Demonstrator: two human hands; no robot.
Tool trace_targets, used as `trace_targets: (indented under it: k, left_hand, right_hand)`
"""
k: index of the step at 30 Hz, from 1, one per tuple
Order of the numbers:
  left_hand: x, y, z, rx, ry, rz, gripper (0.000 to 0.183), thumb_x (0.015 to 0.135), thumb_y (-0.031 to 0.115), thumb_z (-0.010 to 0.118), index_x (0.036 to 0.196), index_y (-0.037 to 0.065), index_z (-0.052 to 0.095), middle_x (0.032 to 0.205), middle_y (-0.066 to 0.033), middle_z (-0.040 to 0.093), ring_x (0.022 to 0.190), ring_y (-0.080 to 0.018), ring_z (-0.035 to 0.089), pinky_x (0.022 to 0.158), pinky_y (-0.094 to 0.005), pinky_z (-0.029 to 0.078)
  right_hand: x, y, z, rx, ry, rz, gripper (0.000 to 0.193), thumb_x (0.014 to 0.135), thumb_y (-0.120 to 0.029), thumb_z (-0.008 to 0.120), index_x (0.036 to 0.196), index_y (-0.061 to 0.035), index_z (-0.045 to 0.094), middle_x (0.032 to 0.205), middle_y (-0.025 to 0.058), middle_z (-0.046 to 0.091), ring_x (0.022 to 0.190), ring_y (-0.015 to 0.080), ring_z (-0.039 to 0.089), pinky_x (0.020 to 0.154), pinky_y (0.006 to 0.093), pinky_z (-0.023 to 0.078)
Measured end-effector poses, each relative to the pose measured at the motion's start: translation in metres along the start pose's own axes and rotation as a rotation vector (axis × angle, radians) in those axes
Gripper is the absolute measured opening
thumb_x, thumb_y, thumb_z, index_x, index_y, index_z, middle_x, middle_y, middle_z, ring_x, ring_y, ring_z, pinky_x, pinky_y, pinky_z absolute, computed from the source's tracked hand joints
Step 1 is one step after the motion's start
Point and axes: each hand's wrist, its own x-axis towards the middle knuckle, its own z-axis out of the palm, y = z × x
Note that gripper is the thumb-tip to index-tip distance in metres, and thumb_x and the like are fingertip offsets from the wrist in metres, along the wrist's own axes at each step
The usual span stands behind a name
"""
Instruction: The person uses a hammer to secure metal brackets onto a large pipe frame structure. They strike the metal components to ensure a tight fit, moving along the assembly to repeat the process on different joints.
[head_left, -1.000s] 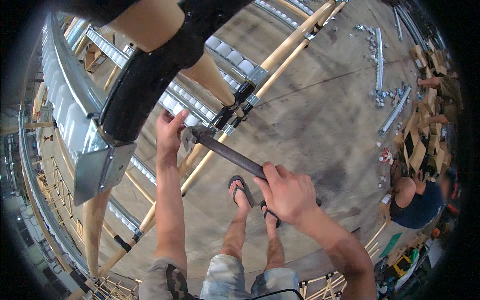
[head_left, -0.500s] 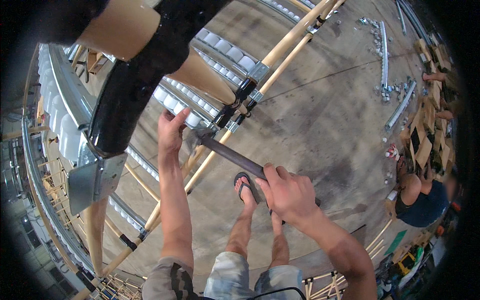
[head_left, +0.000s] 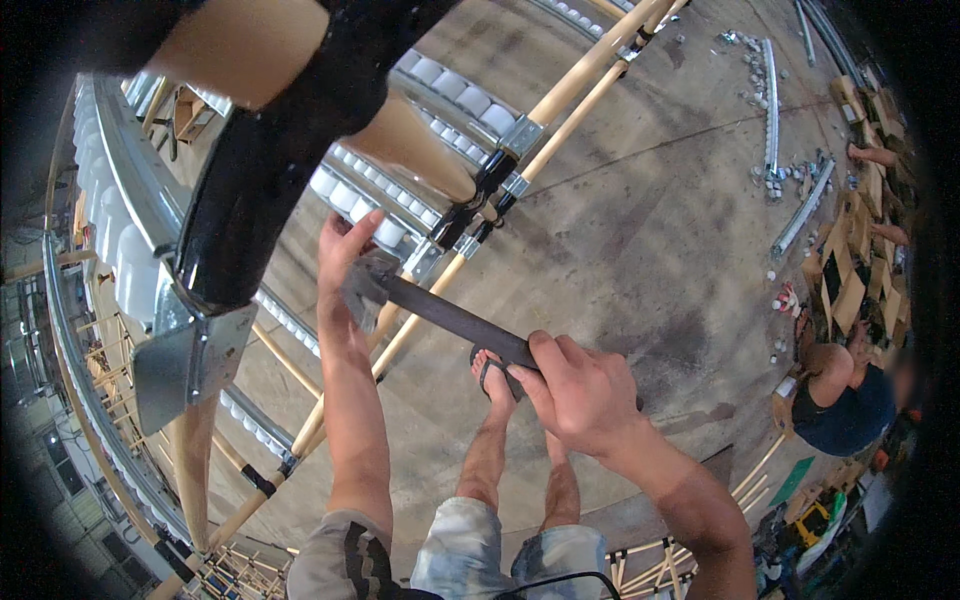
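Note:
My right hand [head_left: 585, 392] is closed round the dark handle of a hammer [head_left: 455, 318]. The hammer's metal head is slightly blurred and shows in front of my left wrist, just off the near end of a roller track. My left hand [head_left: 345, 243] grips that roller track [head_left: 352, 203], a metal rail with white rollers. Its thumb lies over the rail's side, and the other fingers are partly hidden behind it. The track's end meets a metal bracket [head_left: 424, 262] on a beige pipe [head_left: 452, 272] with black joints.
A large black pipe joint [head_left: 235, 215] and a metal plate [head_left: 190, 365] stand close in front at the left. More roller tracks [head_left: 465, 92] lie across the rack. Loose rails [head_left: 803, 208] and cardboard pieces [head_left: 858, 250] lie at the right, near a crouching person [head_left: 845, 408].
The hammer head has swung back from the track's end bracket, leftward and nearer to me. My right hand has shifted slightly; my left hand stays on the track.

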Motion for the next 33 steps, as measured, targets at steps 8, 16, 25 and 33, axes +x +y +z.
trace_targets:
  k: [8,16,25,33]
  left_hand:
    - [-0.01,0.019,0.016,0.042,0.06,-0.041,0.042,0.084,0.02,0.074,0.116,0.001,0.055,0.094,-0.0052,0.065,0.076,-0.0145,0.064,0.068,-0.0295,0.051]
    - [-0.001,0.006,0.011,-0.085,-0.021,-0.015,0.051,0.082,0.019,0.076,0.122,-0.003,0.053,0.105,-0.0104,0.066,0.087,-0.0185,0.066,0.077,-0.0314,0.054]
    - [0.001,-0.003,0.007,-0.094,-0.023,-0.006,0.051,0.081,0.019,0.077,0.122,-0.003,0.055,0.109,-0.0109,0.067,0.092,-0.0192,0.066,0.08,-0.0314,0.053]
    - [0.003,-0.007,0.008,-0.131,-0.015,-0.004,0.055,0.08,0.022,0.079,0.122,-0.004,0.054,0.107,-0.0119,0.067,0.089,-0.0183,0.067,0.075,-0.0299,0.054]
  right_hand:
    - [0.005,-0.006,0.002,-0.069,-0.121,0.034,0.027,0.091,-0.031,0.063,0.097,-0.0054,0.055,0.072,0.0127,0.061,0.059,0.0323,0.064,0.046,0.0409,0.05]
    - [0.008,0.004,0.002,-0.113,-0.082,0.059,0.027,0.088,-0.029,0.068,0.09,-0.0075,0.051,0.067,0.0095,0.059,0.056,0.0294,0.066,0.046,0.0397,0.051]
    - [0.003,0.006,0.011,-0.098,-0.049,0.085,0.029,0.086,-0.03,0.069,0.093,-0.0079,0.052,0.067,0.0095,0.059,0.055,0.0307,0.065,0.044,0.0412,0.05]
    - [0.0,0.006,0.015,-0.112,-0.004,0.047,0.027,0.087,-0.029,0.068,0.091,-0.0077,0.051,0.066,0.0099,0.059,0.053,0.0315,0.064,0.044,0.0416,0.05]
